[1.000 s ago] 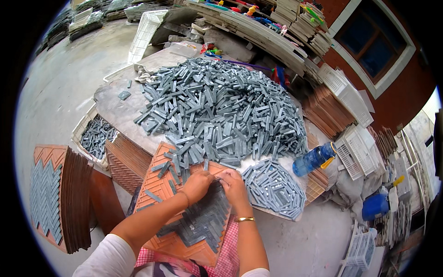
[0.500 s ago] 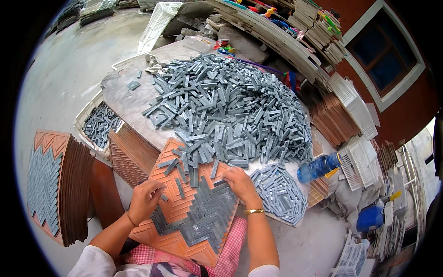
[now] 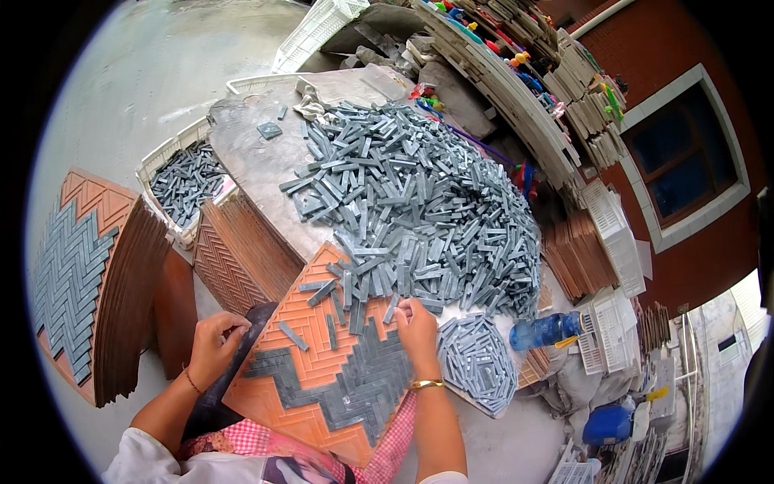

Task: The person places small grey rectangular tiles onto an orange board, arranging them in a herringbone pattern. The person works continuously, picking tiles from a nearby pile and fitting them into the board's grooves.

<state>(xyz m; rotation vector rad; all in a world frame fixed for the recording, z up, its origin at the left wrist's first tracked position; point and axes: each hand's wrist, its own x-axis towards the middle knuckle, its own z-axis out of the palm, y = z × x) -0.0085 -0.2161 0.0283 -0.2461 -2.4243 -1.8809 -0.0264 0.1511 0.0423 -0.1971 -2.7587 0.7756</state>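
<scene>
An orange herringbone-grooved mold board lies tilted across my lap, partly filled with dark grey stone strips. My right hand is over its upper right side, thumb and fingers pinching a short grey stone strip. Off the board's left edge, my left hand hangs in the air with its fingers curled together and nothing visible in them. A loose strip lies askew on the unfilled grooves. Several more rest on the board's top corner, beside the large pile of grey strips.
The pile covers a table. A white crate of strips and stacked brown molds stand left, with a filled herringbone panel on another stack. To the right are a round heap of thin strips and a blue bottle.
My left hand has drawn back left off the board, leaving a loose strip on it. My right hand has shifted slightly up to a different strip. The whole view has turned somewhat.
</scene>
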